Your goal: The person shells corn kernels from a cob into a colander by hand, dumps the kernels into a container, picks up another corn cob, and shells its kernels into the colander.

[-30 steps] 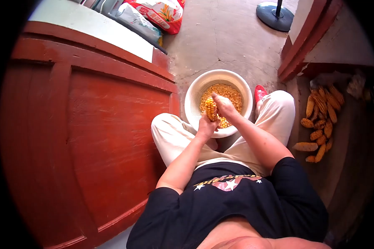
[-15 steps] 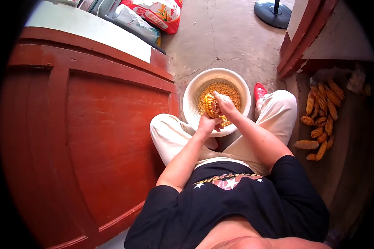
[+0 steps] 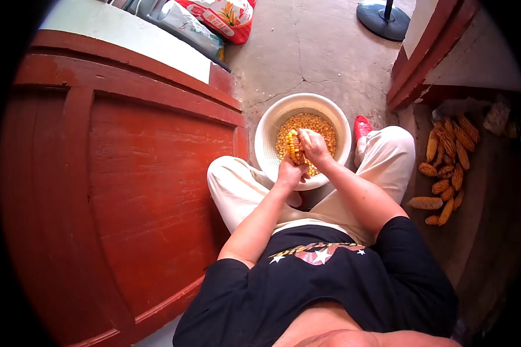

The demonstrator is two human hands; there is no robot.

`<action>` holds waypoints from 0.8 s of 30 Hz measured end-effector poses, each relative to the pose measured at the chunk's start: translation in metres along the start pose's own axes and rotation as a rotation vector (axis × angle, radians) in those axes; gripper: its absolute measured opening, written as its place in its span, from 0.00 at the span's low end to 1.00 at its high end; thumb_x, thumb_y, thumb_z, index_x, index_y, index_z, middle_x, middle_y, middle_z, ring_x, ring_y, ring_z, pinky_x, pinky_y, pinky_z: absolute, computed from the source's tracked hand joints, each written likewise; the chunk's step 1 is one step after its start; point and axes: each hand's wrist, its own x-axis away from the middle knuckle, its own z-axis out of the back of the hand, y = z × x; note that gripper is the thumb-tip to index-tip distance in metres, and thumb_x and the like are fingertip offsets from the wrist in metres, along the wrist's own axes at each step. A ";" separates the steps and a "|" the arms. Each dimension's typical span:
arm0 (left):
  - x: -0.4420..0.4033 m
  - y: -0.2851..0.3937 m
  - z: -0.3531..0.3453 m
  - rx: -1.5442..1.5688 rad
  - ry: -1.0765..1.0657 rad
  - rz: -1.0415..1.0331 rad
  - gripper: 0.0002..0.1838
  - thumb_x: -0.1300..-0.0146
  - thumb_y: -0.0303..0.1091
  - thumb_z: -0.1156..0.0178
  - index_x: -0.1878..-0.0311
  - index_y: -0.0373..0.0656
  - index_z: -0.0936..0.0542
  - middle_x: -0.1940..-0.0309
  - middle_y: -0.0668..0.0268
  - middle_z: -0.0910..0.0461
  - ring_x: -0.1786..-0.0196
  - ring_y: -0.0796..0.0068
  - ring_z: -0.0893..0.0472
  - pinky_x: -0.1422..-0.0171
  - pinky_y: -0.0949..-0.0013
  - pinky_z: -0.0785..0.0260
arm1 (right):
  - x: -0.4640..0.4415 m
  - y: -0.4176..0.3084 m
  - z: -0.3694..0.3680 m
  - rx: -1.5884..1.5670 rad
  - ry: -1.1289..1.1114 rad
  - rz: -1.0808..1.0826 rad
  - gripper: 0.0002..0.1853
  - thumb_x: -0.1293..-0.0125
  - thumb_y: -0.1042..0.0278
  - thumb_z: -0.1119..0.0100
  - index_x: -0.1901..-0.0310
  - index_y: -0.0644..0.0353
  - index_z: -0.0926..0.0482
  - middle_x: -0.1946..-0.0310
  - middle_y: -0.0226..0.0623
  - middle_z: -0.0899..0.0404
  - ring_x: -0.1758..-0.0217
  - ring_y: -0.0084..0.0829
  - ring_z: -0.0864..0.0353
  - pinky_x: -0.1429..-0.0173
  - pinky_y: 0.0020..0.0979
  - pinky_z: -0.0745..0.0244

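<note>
A partly shelled corn cob (image 3: pixel 293 147) is held tilted over a white basin (image 3: pixel 263 130). My left hand (image 3: pixel 291 172) is closed around the cob's near end. My right hand (image 3: pixel 314 146) is closed against the cob's right side, thumb near its upper part. Yellow kernels still cover the cob's left side, while its right side shows bare reddish patches. Loose corn kernels (image 3: pixel 310 122) lie inside the basin beneath both hands. The fingertips of my right hand are partly hidden.
Several whole corn cobs (image 3: pixel 446 144) are piled at the right beside the wall. A red wooden door (image 3: pixel 156 173) stands close on the left. Red and white bags (image 3: pixel 228 20) lie at the upper left, and a round black stand base (image 3: pixel 382 22) sits at the upper right.
My right hand has shifted slightly along the cob, its fingers now more curled. The left hand keeps its hold, and the view has moved very slightly.
</note>
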 end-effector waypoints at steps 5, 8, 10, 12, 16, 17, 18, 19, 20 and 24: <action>0.003 0.001 0.004 -0.293 0.102 -0.105 0.17 0.51 0.24 0.40 0.58 0.37 0.33 0.78 0.64 0.23 0.81 0.73 0.22 0.81 0.73 0.31 | -0.005 -0.036 0.022 -0.224 -0.232 -0.354 0.24 0.32 0.50 0.57 0.70 0.66 0.26 0.76 0.44 0.26 0.71 0.37 0.28 0.63 0.33 0.33; 0.004 -0.001 0.001 -0.194 0.060 -0.025 0.17 0.52 0.23 0.40 0.58 0.38 0.33 0.80 0.63 0.25 0.83 0.71 0.23 0.83 0.71 0.31 | -0.002 -0.008 0.007 -0.297 -0.204 -0.257 0.21 0.33 0.52 0.55 0.69 0.66 0.26 0.77 0.42 0.27 0.72 0.33 0.29 0.63 0.33 0.33; 0.004 0.004 -0.001 -0.005 -0.021 0.040 0.16 0.53 0.21 0.42 0.59 0.38 0.33 0.81 0.62 0.26 0.84 0.71 0.24 0.85 0.71 0.32 | 0.001 -0.006 0.004 -0.230 -0.210 -0.187 0.18 0.33 0.55 0.55 0.68 0.65 0.27 0.75 0.42 0.27 0.71 0.31 0.29 0.64 0.33 0.33; 0.004 0.008 0.001 0.029 -0.032 0.045 0.16 0.53 0.20 0.43 0.59 0.38 0.32 0.81 0.62 0.26 0.84 0.71 0.24 0.86 0.71 0.33 | 0.002 -0.006 0.005 -0.291 -0.213 -0.183 0.18 0.33 0.56 0.56 0.67 0.65 0.27 0.73 0.42 0.27 0.70 0.33 0.28 0.64 0.33 0.33; 0.003 0.017 0.009 0.137 -0.092 0.113 0.13 0.49 0.22 0.44 0.59 0.38 0.31 0.80 0.62 0.25 0.83 0.71 0.23 0.86 0.73 0.33 | -0.002 -0.009 0.009 -0.109 -0.259 0.042 0.15 0.34 0.56 0.53 0.60 0.62 0.28 0.72 0.39 0.27 0.70 0.30 0.28 0.67 0.30 0.32; 0.003 0.019 0.009 0.184 -0.108 0.161 0.12 0.48 0.23 0.43 0.59 0.38 0.30 0.80 0.62 0.24 0.83 0.71 0.23 0.86 0.73 0.33 | -0.003 -0.009 0.006 0.153 -0.218 0.179 0.16 0.35 0.55 0.52 0.60 0.63 0.28 0.72 0.43 0.27 0.70 0.35 0.26 0.66 0.33 0.31; 0.003 0.019 0.008 0.168 -0.118 0.165 0.08 0.46 0.27 0.42 0.63 0.37 0.27 0.80 0.61 0.23 0.83 0.73 0.24 0.85 0.74 0.32 | 0.003 -0.009 0.006 0.135 -0.237 0.000 0.16 0.35 0.55 0.51 0.60 0.64 0.29 0.72 0.48 0.27 0.69 0.41 0.26 0.65 0.37 0.31; 0.005 0.022 0.007 0.171 -0.118 0.167 0.08 0.46 0.27 0.42 0.63 0.37 0.27 0.80 0.61 0.23 0.83 0.73 0.24 0.85 0.74 0.32 | 0.007 -0.037 0.012 0.116 -0.253 -0.181 0.17 0.36 0.55 0.51 0.61 0.64 0.29 0.72 0.52 0.27 0.68 0.46 0.25 0.64 0.41 0.32; 0.007 0.024 0.005 0.175 -0.150 0.146 0.07 0.46 0.29 0.41 0.66 0.37 0.25 0.80 0.62 0.23 0.83 0.73 0.24 0.85 0.74 0.32 | 0.010 -0.040 0.013 0.103 -0.216 -0.131 0.16 0.36 0.56 0.52 0.64 0.64 0.30 0.73 0.51 0.26 0.67 0.48 0.25 0.63 0.44 0.32; 0.011 0.026 0.005 0.201 -0.214 0.161 0.09 0.45 0.33 0.40 0.72 0.36 0.23 0.82 0.62 0.24 0.83 0.75 0.25 0.83 0.75 0.33 | 0.007 -0.016 0.010 0.362 -0.205 0.068 0.17 0.34 0.56 0.53 0.61 0.66 0.28 0.69 0.53 0.24 0.64 0.47 0.23 0.62 0.40 0.30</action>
